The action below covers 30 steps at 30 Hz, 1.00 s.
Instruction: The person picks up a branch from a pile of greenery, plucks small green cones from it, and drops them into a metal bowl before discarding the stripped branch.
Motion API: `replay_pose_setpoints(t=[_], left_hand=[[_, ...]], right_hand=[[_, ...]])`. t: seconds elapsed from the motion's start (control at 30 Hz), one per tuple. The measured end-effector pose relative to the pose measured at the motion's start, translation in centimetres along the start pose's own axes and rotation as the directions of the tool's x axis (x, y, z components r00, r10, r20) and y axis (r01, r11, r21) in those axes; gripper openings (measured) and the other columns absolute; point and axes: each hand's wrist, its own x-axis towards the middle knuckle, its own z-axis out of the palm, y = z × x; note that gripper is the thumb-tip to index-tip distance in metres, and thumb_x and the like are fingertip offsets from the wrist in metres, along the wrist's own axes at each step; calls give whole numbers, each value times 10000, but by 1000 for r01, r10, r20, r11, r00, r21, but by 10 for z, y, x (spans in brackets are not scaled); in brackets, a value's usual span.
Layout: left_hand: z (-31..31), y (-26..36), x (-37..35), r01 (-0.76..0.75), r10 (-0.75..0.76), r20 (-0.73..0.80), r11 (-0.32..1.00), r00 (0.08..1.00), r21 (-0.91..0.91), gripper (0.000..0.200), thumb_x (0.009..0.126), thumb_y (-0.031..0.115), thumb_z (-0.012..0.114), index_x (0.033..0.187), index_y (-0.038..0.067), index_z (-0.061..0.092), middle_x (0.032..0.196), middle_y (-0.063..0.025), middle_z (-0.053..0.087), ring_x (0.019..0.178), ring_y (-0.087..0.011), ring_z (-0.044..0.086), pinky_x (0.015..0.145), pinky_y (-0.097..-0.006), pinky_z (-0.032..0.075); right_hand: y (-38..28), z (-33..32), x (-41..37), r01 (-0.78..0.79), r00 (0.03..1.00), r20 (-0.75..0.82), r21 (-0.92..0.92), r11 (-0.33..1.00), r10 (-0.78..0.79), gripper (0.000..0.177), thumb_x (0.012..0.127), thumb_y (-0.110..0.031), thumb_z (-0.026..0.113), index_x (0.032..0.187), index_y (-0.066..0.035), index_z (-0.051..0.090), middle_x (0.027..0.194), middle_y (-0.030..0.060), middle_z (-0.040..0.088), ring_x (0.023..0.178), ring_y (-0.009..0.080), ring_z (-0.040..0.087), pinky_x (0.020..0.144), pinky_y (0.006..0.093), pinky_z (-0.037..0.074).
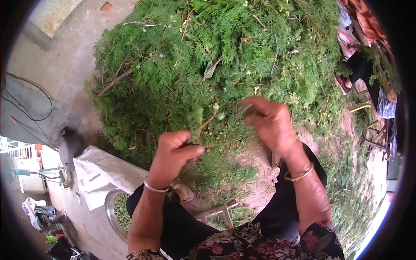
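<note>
My left hand [175, 154] is closed in a pinch on a small sprig [201, 125], whose thin brown stem and green leaves stick out past the fingertips. My right hand [271, 121] is raised to the right of the sprig, apart from it, its fingers curled and smeared by motion; what they hold, if anything, cannot be made out. Beyond both hands lies a large heap of green branches [225, 56] with small pale cones among the leaves.
A metal bowl [109, 212] of small green cones stands at the lower left beside a white sack [104, 169]. A wooden stool [221, 212] shows between my knees. At the right edge sits another person [362, 67]. Black cables [32, 112] lie at the left.
</note>
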Motion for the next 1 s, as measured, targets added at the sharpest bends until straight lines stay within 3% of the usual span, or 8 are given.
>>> replay_pose_setpoints(t=[0.1,0.17,0.27,0.37,0.63,0.87,0.97,1.0], left_hand=[[-13,6,-6,17,-18,6,999,1000,32,290,749,3,654,580,53,423,535,8,499,491,-16,427,423,-207,303],[-14,5,-8,27,-29,21,998,999,60,286,749,9,655,582,51,427,542,11,505,499,-17,435,431,-206,313],[-11,6,-9,3,-7,41,996,999,86,269,749,7,655,594,44,438,550,14,509,511,-22,448,441,-209,324],[-14,0,-10,-12,5,89,997,996,78,245,740,1,662,608,35,459,556,17,508,523,-24,450,456,-213,332],[-10,-12,-10,-15,-3,198,996,980,90,72,726,-13,663,718,-7,592,606,21,548,532,-33,484,474,-206,379],[-6,-13,-8,-135,87,226,968,970,211,140,716,-10,681,675,-8,547,577,25,506,539,-24,435,467,-219,343],[-9,-4,-11,-125,67,221,958,973,258,199,704,-10,690,636,1,504,556,18,490,539,-24,436,466,-219,343],[-11,-5,-11,-124,67,221,959,973,256,199,704,-10,690,636,1,504,556,18,490,539,-24,436,466,-219,343]], right_hand=[[-7,-17,5,-285,957,31,303,909,290,266,804,53,543,1064,54,598,811,103,652,712,123,620,609,235,521],[-13,-11,3,-280,958,51,391,877,283,250,822,53,497,1052,99,584,850,135,647,725,145,635,604,224,536],[-13,1,3,-415,893,217,736,535,395,229,821,51,512,1028,66,610,875,135,649,697,151,637,567,229,543],[-7,7,5,-442,889,296,753,488,349,203,831,35,519,1007,64,616,869,135,649,679,142,628,564,224,541],[-17,18,3,-579,815,476,652,490,329,266,885,-204,618,984,43,621,791,107,646,624,132,617,485,218,484],[-17,25,1,-546,837,459,650,528,300,199,848,-131,655,941,43,627,736,76,640,595,111,605,480,219,471],[-14,22,4,-354,933,228,448,821,278,128,832,-59,624,905,45,634,709,51,628,565,94,577,482,221,458],[-6,17,8,-241,966,-9,318,917,257,111,820,-41,615,886,45,637,696,42,621,558,91,566,483,221,452]])
